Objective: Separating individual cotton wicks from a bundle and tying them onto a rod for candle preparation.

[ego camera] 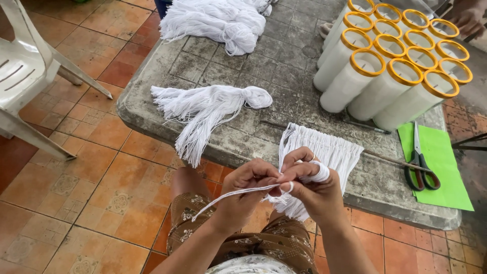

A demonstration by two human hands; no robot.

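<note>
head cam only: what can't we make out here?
- Head view: where the strand is pinched is hidden by the fingers of the left hand and right hand.
- Top string bundle is cut off by the upper edge.
- Another person's hand, top right, is cut by the frame corner; what it does is unclear.
- Candle wicks are too small to judge.
- Scissors: too small to tell if the blades are fully closed.

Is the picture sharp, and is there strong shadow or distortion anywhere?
Head view: soft, even daylight, no hard shadows; the left hand and right hand with the white cotton string look sharp; wide-lens distortion bends the grey stone table and leans the white gold-rimmed candle tubes outward.
</note>
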